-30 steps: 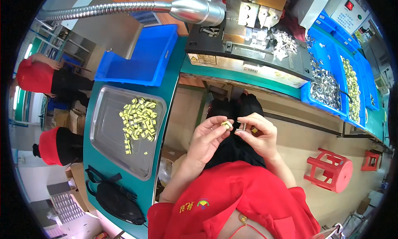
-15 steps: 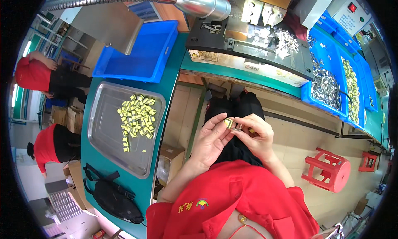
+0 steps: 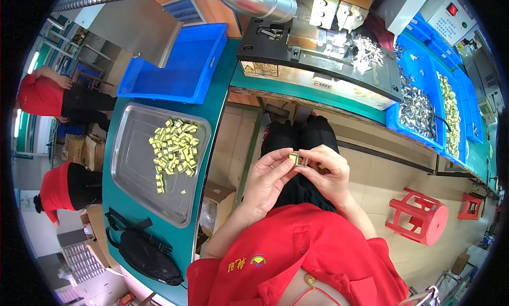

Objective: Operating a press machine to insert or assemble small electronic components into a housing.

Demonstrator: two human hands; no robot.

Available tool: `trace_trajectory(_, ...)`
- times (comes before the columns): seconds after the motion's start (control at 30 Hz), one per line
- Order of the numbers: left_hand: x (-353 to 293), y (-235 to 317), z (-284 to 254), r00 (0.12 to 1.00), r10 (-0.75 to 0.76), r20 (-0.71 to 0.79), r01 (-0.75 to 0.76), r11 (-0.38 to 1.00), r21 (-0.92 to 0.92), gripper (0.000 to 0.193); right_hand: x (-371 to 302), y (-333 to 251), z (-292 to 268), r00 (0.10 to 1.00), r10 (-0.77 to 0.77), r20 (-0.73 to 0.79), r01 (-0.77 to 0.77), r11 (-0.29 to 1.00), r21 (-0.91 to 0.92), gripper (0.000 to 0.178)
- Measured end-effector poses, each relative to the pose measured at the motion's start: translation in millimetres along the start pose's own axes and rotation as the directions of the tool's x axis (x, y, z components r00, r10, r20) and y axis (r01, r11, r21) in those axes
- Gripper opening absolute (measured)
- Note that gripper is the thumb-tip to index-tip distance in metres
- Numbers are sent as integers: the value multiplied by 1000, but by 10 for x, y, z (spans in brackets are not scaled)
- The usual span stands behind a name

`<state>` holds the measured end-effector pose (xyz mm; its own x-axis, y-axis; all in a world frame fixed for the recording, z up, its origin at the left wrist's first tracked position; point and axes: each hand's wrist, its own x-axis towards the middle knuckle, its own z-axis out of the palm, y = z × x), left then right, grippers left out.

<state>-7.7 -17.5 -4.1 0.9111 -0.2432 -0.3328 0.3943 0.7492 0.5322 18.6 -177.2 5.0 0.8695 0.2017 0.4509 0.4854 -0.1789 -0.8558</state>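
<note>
Yellow block [image 3: 294, 157] sits in front of the person's lap in the head view, pinched at the fingertips of the left hand [image 3: 266, 180]. Thumb and forefinger are clamped on it. Just to its right, the right hand [image 3: 330, 173] has its thumb and forefinger closed on a small metal piece [image 3: 303, 161], held up against or very near the block; whether the two touch I cannot tell. A spot of yellow [image 3: 322, 167] shows between the right hand's curled fingers, too hidden to name. The step in hand looks like fitting the metal piece to the block, and the next move seems to call for a steady left pinch while the right fingertips line the metal up squarely and press gently. To the left, a metal tray [image 3: 132, 168] on the green table [image 3: 222, 75] carries a loose pile of yellow blocks [image 3: 175, 147]. At the far side stands a black-topped machine [image 3: 270, 54], and at the far right a blue bin [image 3: 393, 120] holds many shiny metal parts [image 3: 416, 112].
</note>
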Motion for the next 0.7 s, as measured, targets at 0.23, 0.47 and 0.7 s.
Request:
trace_trajectory(0.23,10,75,48,996,82,23,-85,982,170,24,116,0,25,998,-23,52,24,1000,-6,30)
trace_trajectory(0.47,77,17,-67,957,204,205,-263,910,322,21,-53,83,159,991,-123,53,132,964,-230,32)
trace_trajectory(0.7,-280,103,-336,885,447,126,-444,734,515,14,54,-139,311,928,-56,367,72,997,-30,28)
